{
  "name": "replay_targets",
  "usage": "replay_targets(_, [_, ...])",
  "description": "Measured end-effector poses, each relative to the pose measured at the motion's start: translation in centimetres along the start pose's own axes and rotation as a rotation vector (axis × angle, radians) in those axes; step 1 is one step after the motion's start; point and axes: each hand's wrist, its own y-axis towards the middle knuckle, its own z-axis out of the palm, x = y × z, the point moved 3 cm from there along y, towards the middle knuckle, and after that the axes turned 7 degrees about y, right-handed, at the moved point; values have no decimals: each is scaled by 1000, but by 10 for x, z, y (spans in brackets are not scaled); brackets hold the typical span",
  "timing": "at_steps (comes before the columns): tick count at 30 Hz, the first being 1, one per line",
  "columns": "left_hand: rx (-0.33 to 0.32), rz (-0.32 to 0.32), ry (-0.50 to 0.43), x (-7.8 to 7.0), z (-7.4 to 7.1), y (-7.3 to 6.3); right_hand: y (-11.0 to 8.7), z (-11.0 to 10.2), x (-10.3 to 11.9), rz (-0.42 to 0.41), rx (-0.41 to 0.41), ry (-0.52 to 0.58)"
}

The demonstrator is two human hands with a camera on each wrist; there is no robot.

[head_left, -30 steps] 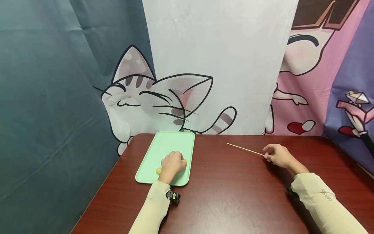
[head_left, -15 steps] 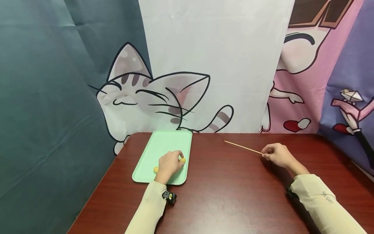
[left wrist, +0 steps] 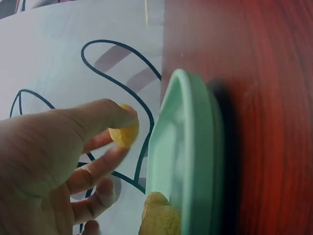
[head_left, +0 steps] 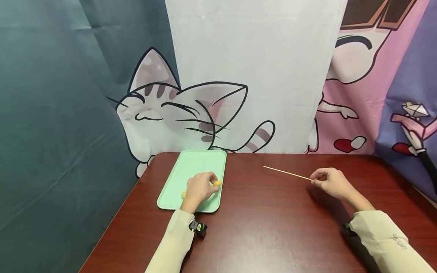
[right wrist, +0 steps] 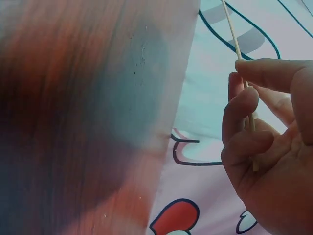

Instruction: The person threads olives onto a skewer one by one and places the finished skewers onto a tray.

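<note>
My left hand [head_left: 198,187] pinches a small yellow rounded piece [left wrist: 126,132] between thumb and fingertips. In the left wrist view this piece is held up, clear of the tray. A second yellow lump [left wrist: 160,218], rough on its surface, lies in the light green tray [head_left: 194,161]; in the head view the hand mostly covers it. Over the right side of the table, my right hand [head_left: 331,184] grips a thin bamboo skewer [head_left: 286,173] near one end, its pointed tip facing left. The right wrist view has the skewer's lower end running behind the curled fingers.
A dark red wooden table [head_left: 259,227] spreads under both hands. The tray stands at its back left, near the far edge. Behind rises a hanging cloth backdrop [head_left: 273,76] with cartoon prints.
My left hand has raised the yellow piece it pinches, and more of the piece shows beside the fingers. The right hand still grips the skewer in nearly the same place.
</note>
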Motion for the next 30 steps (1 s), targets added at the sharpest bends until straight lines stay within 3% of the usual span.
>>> replay_targets(6, [-39,22,-110,-6,-5,4,-10,-11,12,-5,-36,16])
replay_targets(17, [-32,128,-455,-26,-16,6,-29,-27,32,-57,-86,29])
replay_targets(30, [-56,200,-672,-50,-23,7,-42,-40,38,-80,-102,49])
